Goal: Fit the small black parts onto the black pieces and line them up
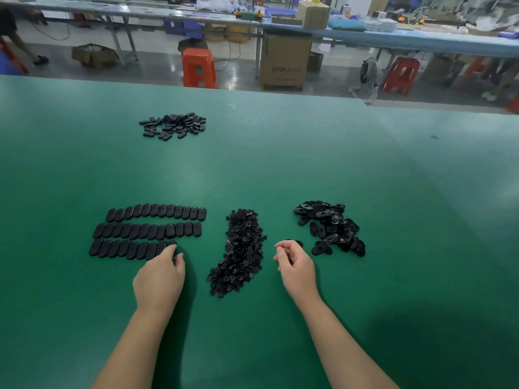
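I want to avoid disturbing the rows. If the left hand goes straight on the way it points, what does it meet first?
Probably the nearest row of pieces: the left hand already touches its right end.

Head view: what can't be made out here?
- Left hand: fingertips cover the end of the third row, so the piece being placed is hidden.
- Right hand: curled fingers hide what it holds.
- Pile of small parts: individual shapes too small to tell.
- Far pile: fitted or not, too small.

Black piece mostly hidden under left hand; contents of curled right hand unclear
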A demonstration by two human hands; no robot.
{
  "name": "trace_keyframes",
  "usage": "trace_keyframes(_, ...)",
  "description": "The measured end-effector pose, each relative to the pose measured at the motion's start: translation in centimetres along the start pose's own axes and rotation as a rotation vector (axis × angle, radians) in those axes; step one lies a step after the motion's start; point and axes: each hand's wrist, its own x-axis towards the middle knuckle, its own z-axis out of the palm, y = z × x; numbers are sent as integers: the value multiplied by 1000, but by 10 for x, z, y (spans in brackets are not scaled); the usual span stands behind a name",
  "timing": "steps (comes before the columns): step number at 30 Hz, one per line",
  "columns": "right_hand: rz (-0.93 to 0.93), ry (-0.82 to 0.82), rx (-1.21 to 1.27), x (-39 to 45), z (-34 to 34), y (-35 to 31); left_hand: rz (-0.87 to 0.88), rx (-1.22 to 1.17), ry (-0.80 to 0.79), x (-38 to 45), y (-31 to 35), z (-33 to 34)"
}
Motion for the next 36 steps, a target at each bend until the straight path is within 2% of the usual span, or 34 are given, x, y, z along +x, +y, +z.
trace_keyframes(9, 8, -10, 3, 0, 0, -2, 285, -192, -56, 6, 50, 16)
trace_keyframes(15, 11, -17, -2, 0, 1, -2, 250, -245, -102, 24, 68, 32)
trace_keyframes(19, 13, -20, -5, 2, 2, -1, 247, -338, -41, 20, 65, 42)
trace_keyframes(27, -17, -4, -65, 3, 1, -1, 284, -366, -133, 25, 58, 43)
trace_keyframes(31, 55, -15, -107, 21, -13, -8, 287, -379, -135, 24, 59, 42)
trace_keyframes(33, 38, -10, -256, 31, -22, -10, 287, -378, -130, 23, 59, 42)
trace_keyframes(36, 22, -87, -569, 40, -33, -9, 288, -377, -137, 22, 59, 41)
